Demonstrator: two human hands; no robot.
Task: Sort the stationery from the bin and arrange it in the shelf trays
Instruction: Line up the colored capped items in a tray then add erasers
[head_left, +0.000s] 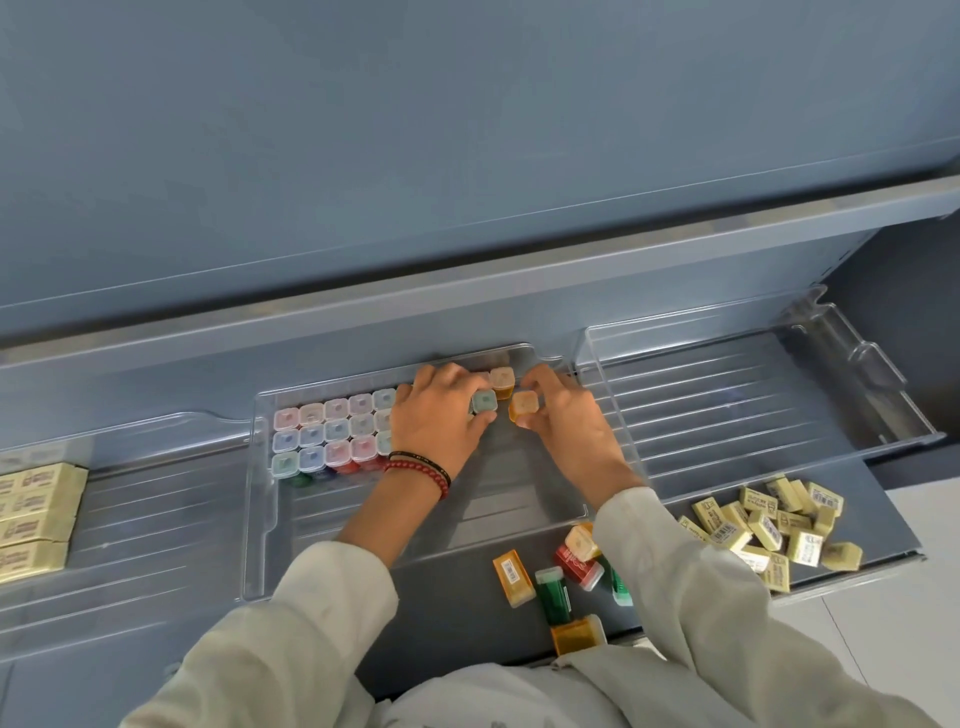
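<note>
An eraser stack (36, 514) lies flat in the left tray (156, 493). In the middle tray (249, 519), box rows (336, 428) stand on end, caps up. The left hand (436, 421) grips a teal box (484, 401), which stands upright at the rows' right end. The right hand (566, 421) pinches an orange box (523, 405), also upright, just beside the teal one. Loose boxes (563, 582) lie on their sides on the shelf (467, 613), long axes pointing various ways, near loose erasers (769, 525).

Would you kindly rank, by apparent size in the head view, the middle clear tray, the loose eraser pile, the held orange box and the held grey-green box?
1. middle clear tray
2. loose eraser pile
3. orange box (right hand) and grey-green box (left hand): alike, unranked
</note>
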